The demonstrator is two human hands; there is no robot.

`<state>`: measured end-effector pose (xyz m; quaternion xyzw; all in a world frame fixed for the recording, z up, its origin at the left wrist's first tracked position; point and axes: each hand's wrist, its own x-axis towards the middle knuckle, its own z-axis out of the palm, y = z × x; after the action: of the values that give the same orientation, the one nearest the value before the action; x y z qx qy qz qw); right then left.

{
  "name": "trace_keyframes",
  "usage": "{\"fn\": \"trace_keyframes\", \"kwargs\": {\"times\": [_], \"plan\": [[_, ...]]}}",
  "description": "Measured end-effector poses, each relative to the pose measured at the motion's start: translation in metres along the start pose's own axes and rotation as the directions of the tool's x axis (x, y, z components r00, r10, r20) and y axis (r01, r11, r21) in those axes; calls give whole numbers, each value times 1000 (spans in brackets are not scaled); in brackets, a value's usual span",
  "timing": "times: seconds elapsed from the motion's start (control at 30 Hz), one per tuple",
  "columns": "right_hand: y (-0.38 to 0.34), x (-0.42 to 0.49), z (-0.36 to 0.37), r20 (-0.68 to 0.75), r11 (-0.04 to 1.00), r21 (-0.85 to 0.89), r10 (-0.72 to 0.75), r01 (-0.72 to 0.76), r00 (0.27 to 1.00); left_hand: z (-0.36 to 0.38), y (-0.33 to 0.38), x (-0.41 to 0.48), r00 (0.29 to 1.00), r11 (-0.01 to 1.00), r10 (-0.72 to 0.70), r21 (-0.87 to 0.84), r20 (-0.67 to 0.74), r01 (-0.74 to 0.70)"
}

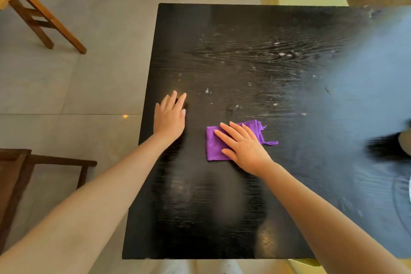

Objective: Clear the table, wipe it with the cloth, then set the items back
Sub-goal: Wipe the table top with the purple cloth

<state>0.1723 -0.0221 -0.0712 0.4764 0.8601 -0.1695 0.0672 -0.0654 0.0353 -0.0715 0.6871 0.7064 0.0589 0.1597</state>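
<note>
Midway through wiping, the right hand [243, 147] presses flat, fingers spread, on the folded cloth [213, 147] near the table's [222, 29] front-left; crumbs lie beyond it. The left hand [170, 118] rests open, empty, beside.

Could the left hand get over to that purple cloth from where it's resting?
Probably yes. The left hand lies flat on the black table, just left of the purple cloth, with only bare tabletop between them. The right hand already presses on the cloth, though.
</note>
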Motion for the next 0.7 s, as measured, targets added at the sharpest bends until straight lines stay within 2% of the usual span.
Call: {"fn": "trace_keyframes", "kwargs": {"times": [0.07, 0.13, 0.27, 0.37, 0.43, 0.53, 0.6, 0.7], "plan": [[11, -1, 5, -27, 997, -41, -66, 65, 997, 8, -14, 12, 997, 988, -26, 155, 76, 14], [15, -2, 12, -47, 975, -136, -185, 178, 982, 17, -23, 16, 994, 978, -48, 206, 97, 27], [34, 7, 16, -56, 894, -250, -396, 371, 916, 32, -25, 16, 999, 966, -29, 257, 15, 24], [49, 21, 18, -101, 861, -303, -456, 410, 884, 37, -23, 16, 999, 968, -24, 249, -32, 31], [48, 37, 19, -149, 891, -288, -405, 352, 902, 39, -28, 15, 998, 967, -36, 250, -53, 48], [42, 69, 10, -208, 974, -164, -189, 156, 960, 40, -32, 17, 998, 965, -27, 260, -57, 41], [48, 92, 4, -225, 993, -98, -84, 64, 971, 43, -30, 21, 998, 966, -21, 256, -53, 34], [60, 125, -5, -238, 999, -37, -5, -4, 971, 48, -26, 25, 998, 969, -33, 245, -53, 45]]}}
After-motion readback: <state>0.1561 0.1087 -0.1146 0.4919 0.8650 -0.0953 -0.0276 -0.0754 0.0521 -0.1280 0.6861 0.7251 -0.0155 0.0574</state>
